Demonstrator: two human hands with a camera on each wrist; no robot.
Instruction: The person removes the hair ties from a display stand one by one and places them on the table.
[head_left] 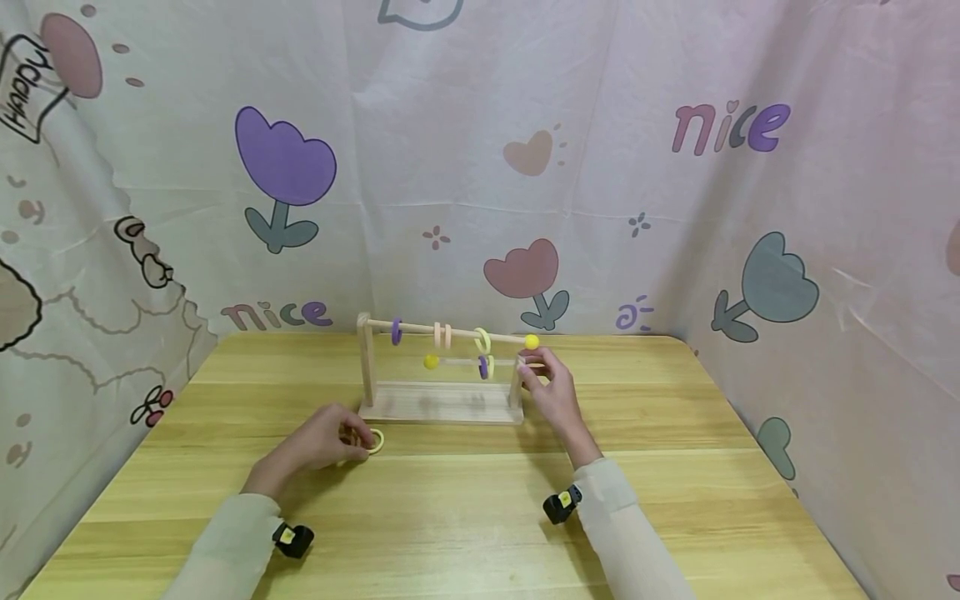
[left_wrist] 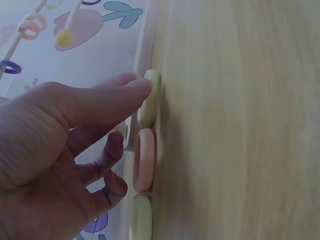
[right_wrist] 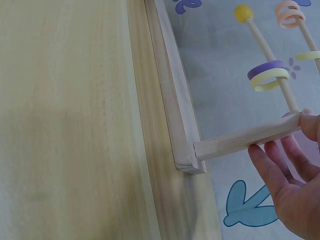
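Note:
My left hand (head_left: 315, 443) pinches a pale yellow ring (left_wrist: 148, 107) between thumb and forefinger, down at the tabletop in front of the wooden stand. Beside it in the left wrist view are a pink ring (left_wrist: 145, 162) and another yellow ring (left_wrist: 141, 217). My right hand (head_left: 553, 392) grips the top of the stand's short right post (right_wrist: 240, 141), thumb above and fingers beneath in the right wrist view. A purple ring (head_left: 396, 332), two pink rings (head_left: 442, 336) and a yellow ring (head_left: 476, 333) hang on the upper rod. The lower rod bears a purple ring (right_wrist: 265, 68) and a yellow ring (right_wrist: 260, 86).
The stand's flat base (head_left: 450, 408) lies toward the back of the wood-grain table (head_left: 465, 517). Yellow balls cap the upper rod (head_left: 532, 342) on the right and the lower rod (head_left: 431, 362) on the left. A patterned curtain (head_left: 420, 150) hangs behind.

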